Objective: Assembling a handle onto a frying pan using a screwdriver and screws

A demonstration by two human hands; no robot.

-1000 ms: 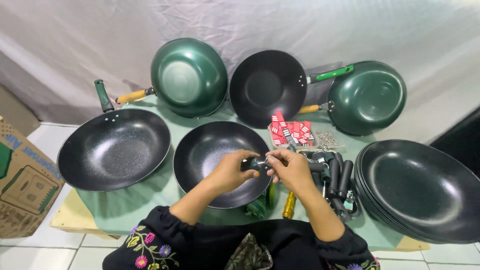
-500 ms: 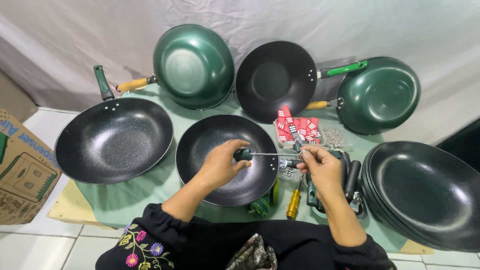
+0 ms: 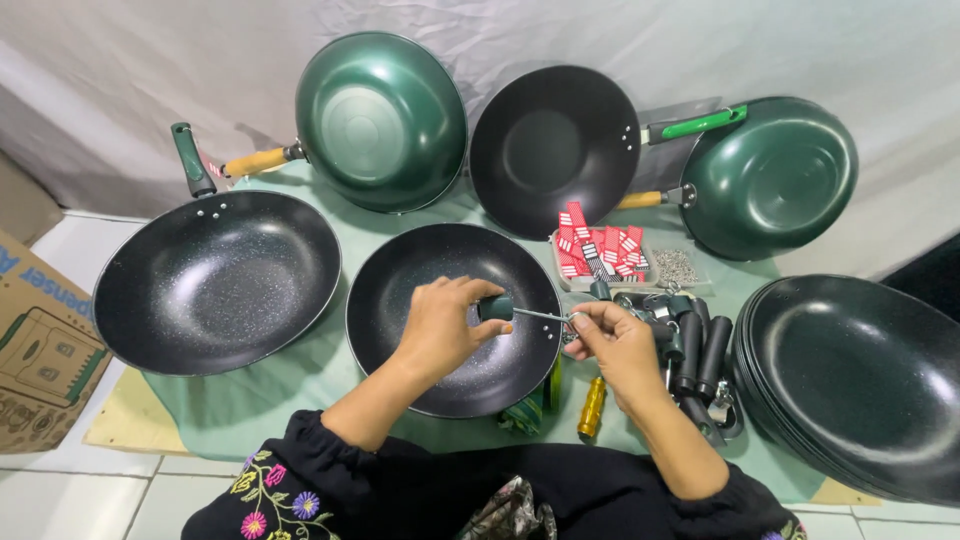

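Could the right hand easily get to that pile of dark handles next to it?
Probably yes. The right hand sits just beside the dark handles with nothing between them. But its fingers pinch the shaft of the screwdriver, so it would likely need to let go first.

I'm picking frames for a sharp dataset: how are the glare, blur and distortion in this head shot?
Head view: soft, even light; broad sheen on the upturned green wok and the stacked pans. Left hand, right hand and the screwdriver between them look sharp, no motion blur. Wide-angle bending curves the edges, stretching the cardboard box.
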